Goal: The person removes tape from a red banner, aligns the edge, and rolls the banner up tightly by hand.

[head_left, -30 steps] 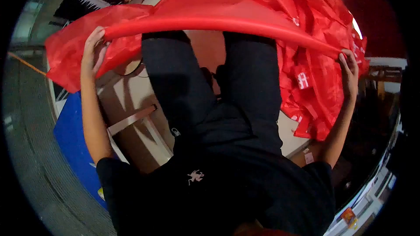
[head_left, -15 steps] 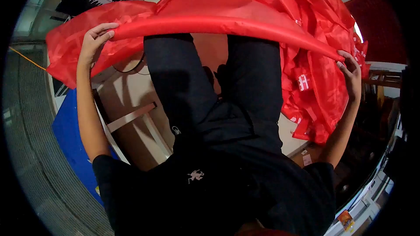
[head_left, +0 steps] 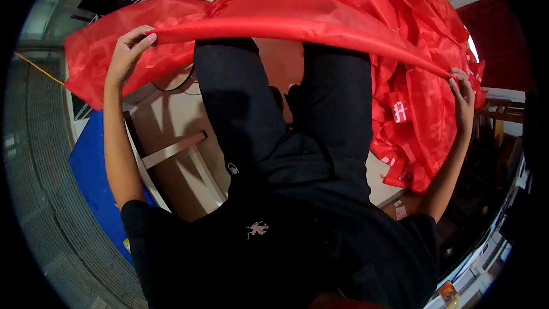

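Note:
A large sheet of thin red fabric (head_left: 269, 8) with white printed marks spreads across my knees and beyond. It looks like a banner. My left hand (head_left: 132, 51) pinches its near edge at the left, thumb on top. At the right, my right hand (head_left: 462, 88) grips the other end of that same edge between thumb and fingers. Between the hands the edge is pulled fairly taut and looks folded or rolled over into a narrow band. More of the red fabric lies crumpled beside my right forearm, and a flatter part hangs past my left hand.
Below my left forearm are a pale metal frame (head_left: 174, 151) and a blue panel (head_left: 94, 166). A dark cable (head_left: 174, 88) curves over the light floor near my left knee. Dark shelving or furniture (head_left: 492, 160) stands at the far right.
The view has shifted slightly. The band between my hands looks a little narrower, and my right-hand fingers have shifted on the edge. Both hands still hold the fabric.

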The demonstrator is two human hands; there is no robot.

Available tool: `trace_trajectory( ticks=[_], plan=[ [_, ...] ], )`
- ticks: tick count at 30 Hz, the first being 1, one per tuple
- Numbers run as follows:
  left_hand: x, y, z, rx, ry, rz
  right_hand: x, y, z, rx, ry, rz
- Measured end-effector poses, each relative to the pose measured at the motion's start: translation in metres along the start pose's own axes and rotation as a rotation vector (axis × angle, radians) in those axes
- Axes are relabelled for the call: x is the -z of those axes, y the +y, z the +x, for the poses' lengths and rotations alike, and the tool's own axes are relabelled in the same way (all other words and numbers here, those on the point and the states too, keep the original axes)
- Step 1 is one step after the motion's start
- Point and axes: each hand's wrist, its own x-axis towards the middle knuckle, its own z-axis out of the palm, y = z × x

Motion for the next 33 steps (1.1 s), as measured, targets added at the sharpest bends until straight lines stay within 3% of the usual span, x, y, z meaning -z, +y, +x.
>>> trace_trajectory(
  ticks=[4, 6, 10, 16, 18, 22, 24, 27, 33],
  plan=[
    [-0.015, 0.003, -0.003, 0.02, 0.064, -0.29, -0.008, -0.006, -0.003, 0.01, 0.051, 0.022],
    [-0.021, 0.004, -0.002, 0.001, 0.037, -0.541, -0.003, 0.001, -0.005, -0.184, -0.028, 0.232],
    [-0.021, -0.004, 0.002, -0.122, 0.013, -0.613, -0.007, -0.004, -0.005, -0.192, -0.028, 0.216],
    [-0.018, 0.002, 0.001, 0.016, 0.093, -0.342, -0.001, -0.002, -0.005, -0.172, -0.003, 0.173],
    [-0.005, -0.001, 0.004, 0.046, -0.012, -0.007, 0.003, -0.001, -0.003, -0.151, -0.046, 0.11],
    [-0.003, 0.004, -0.004, 0.084, -0.004, -0.053, 0.0, -0.003, -0.002, -0.194, 0.07, 0.211],
    [0.0, 0.006, -0.005, 0.09, -0.063, -0.098, 0.005, 0.004, 0.001, -0.124, 0.007, 0.15],
    [-0.005, 0.02, -0.013, 0.128, -0.082, -0.061, 0.009, 0.006, 0.003, -0.192, -0.071, 0.147],
    [-0.007, 0.014, -0.009, 0.101, -0.081, 0.008, 0.008, -0.005, 0.001, -0.194, -0.079, 0.11]
  ],
)
